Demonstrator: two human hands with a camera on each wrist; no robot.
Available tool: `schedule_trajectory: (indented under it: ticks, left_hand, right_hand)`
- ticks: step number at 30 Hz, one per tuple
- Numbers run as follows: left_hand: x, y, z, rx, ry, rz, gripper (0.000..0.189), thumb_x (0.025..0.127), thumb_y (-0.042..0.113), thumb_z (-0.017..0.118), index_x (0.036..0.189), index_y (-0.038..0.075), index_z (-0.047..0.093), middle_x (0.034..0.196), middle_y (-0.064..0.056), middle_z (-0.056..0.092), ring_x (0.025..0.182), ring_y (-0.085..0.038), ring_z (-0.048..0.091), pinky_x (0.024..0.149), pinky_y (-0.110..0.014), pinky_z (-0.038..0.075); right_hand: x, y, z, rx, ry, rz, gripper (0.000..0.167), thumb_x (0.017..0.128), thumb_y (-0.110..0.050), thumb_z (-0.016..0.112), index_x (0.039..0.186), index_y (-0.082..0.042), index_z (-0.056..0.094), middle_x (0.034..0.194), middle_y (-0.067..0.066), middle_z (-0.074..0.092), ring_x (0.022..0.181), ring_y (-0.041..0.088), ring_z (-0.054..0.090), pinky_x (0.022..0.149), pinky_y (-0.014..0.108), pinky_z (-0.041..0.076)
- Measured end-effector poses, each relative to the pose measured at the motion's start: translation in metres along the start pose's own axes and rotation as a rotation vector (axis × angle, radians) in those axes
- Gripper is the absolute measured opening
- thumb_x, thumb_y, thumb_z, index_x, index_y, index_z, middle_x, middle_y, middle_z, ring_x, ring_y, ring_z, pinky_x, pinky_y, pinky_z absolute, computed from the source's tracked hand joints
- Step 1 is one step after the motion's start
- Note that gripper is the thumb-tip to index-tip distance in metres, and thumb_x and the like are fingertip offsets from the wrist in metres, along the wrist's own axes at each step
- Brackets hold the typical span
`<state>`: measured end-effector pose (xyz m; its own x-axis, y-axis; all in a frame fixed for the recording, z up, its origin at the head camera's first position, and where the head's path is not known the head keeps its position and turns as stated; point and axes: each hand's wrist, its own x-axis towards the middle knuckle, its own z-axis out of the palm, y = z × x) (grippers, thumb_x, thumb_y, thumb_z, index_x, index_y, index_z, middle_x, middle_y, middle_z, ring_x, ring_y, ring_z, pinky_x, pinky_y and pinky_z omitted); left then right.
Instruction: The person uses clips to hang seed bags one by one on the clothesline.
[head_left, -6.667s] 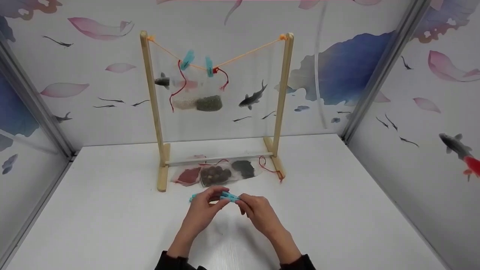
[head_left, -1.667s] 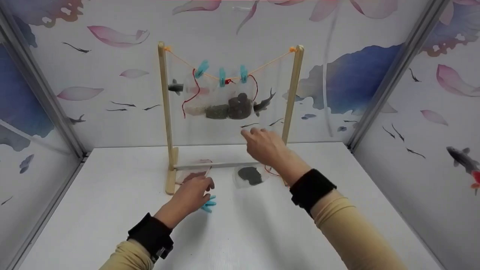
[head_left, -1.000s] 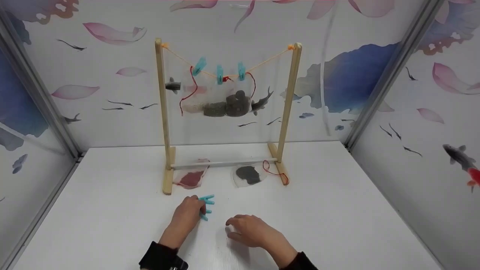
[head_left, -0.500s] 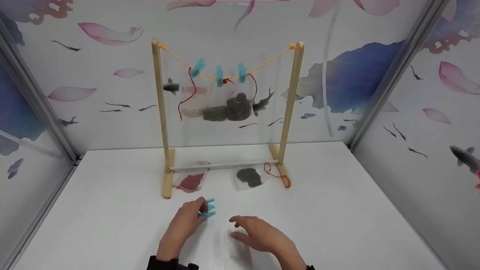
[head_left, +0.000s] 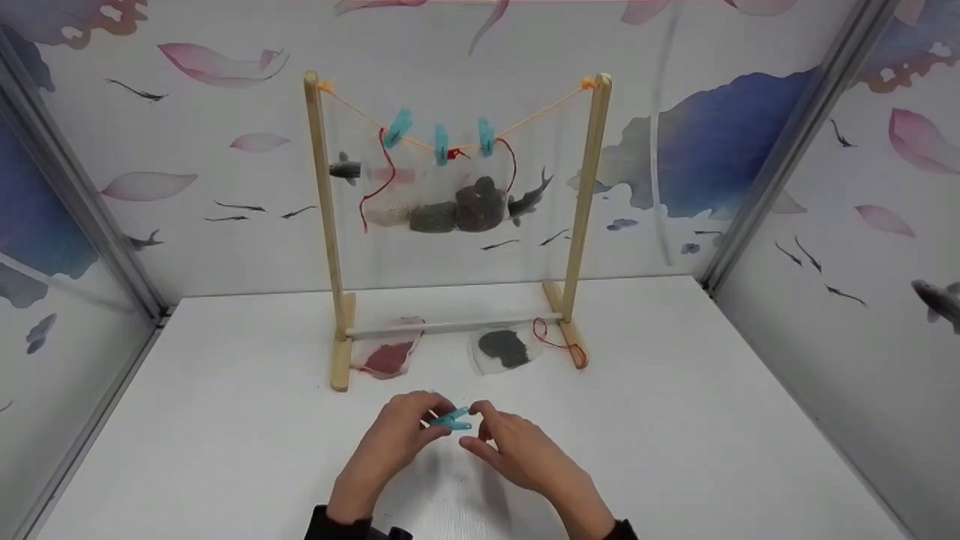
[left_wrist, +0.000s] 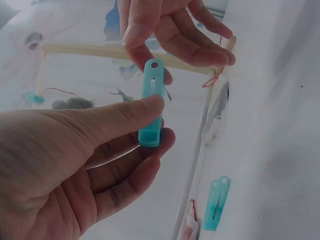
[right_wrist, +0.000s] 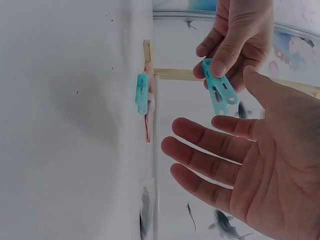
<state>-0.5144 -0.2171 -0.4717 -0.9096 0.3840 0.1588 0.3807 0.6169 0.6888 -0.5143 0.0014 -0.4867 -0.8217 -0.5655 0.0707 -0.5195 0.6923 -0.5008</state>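
My left hand (head_left: 405,424) pinches a blue clothespin (left_wrist: 152,120) between thumb and fingers, low over the table. Its handle ends point toward my right hand (head_left: 517,446), whose fingers are spread and loosely bent around nothing. In the right wrist view, my right fingertips sit just short of the clothespin. A second blue clothespin (right_wrist: 142,94) lies on the table, hidden behind my left hand in the head view. Behind my hands lie two clear bags, one with reddish contents (head_left: 388,358) and one with black contents (head_left: 504,349).
A wooden frame (head_left: 327,225) stands at the back, an orange cord (head_left: 536,114) strung between its posts. Three blue clothespins hold bags on it: one pale (head_left: 388,217), one green (head_left: 433,217), one brown (head_left: 480,208). A red string (head_left: 551,341) lies over the right foot.
The brown bag went from the table onto the cord, held by a clothespin. My right hand came down from the cord. My left hand picked up another clothespin and brought it toward my right.
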Motion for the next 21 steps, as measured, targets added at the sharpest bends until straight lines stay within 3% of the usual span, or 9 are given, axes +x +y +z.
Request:
schedule_trajectory:
  ticks: [4, 11, 21]
  left_hand:
    - [-0.001, 0.005, 0.000, -0.029, 0.001, 0.041, 0.017, 0.089, 0.011, 0.074, 0.106, 0.009, 0.073, 0.102, -0.002, 0.074, 0.092, -0.016, 0.070, 0.079, -0.028, 0.059]
    - [-0.004, 0.010, 0.000, -0.045, -0.016, 0.063, 0.014, 0.091, 0.016, 0.072, 0.105, 0.015, 0.076, 0.098, 0.003, 0.073, 0.088, -0.007, 0.065, 0.077, -0.023, 0.055]
    - [-0.011, 0.010, -0.003, -0.054, -0.049, 0.053, 0.015, 0.093, 0.018, 0.070, 0.107, 0.017, 0.075, 0.102, 0.007, 0.074, 0.091, -0.004, 0.062, 0.080, -0.022, 0.053]
  right_hand:
    - [0.001, 0.003, 0.002, -0.018, 0.048, -0.012, 0.046, 0.100, -0.055, 0.048, 0.124, -0.016, 0.049, 0.080, -0.004, 0.062, 0.066, 0.003, 0.049, 0.061, 0.020, 0.043]
    - [0.004, 0.004, 0.003, -0.046, 0.154, -0.059, 0.043, 0.097, -0.058, 0.051, 0.088, -0.016, 0.057, 0.067, -0.010, 0.044, 0.058, 0.001, 0.035, 0.055, 0.016, 0.028]
    - [0.004, 0.003, 0.006, -0.018, 0.080, -0.094, 0.045, 0.100, -0.054, 0.051, 0.088, -0.012, 0.057, 0.066, -0.010, 0.041, 0.057, 0.001, 0.034, 0.055, 0.017, 0.028]
